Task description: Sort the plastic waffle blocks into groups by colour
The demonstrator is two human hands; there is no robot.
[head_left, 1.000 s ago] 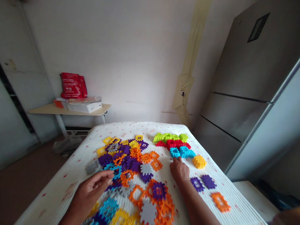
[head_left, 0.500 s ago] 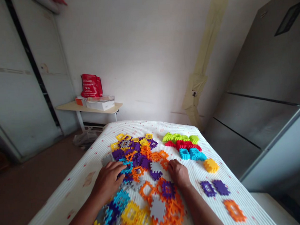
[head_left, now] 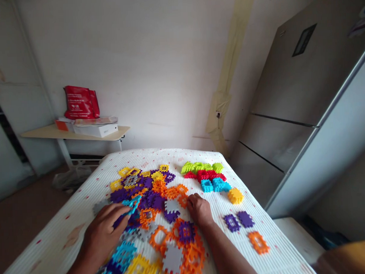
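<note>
My left hand (head_left: 106, 223) pinches a light-blue interlocking tile (head_left: 133, 203) between thumb and fingers, tilted above the left side of the mixed pile. My right hand (head_left: 199, 208) is curled closed and rests at the pile's right edge, beside an orange tile (head_left: 182, 200); whatever lies inside its fingers is hidden. Between the hands lie jumbled tiles, among them a purple tile (head_left: 157, 202), a grey tile (head_left: 172, 258), an orange window tile (head_left: 159, 238) and a yellow tile (head_left: 137, 269).
Beyond my right hand stand rows of green tiles (head_left: 198, 167), red tiles (head_left: 209, 175) and blue tiles (head_left: 217, 185), plus a yellow stack (head_left: 235, 196). Two purple tiles (head_left: 245, 219) and an orange one (head_left: 258, 242) lie nearer. A side table (head_left: 44, 132) and refrigerator (head_left: 277, 109) flank the bed-like surface.
My left hand has lifted the light-blue tile, which now tilts up from the pile. The camera view has turned right; my right hand stays at the pile's edge.
</note>
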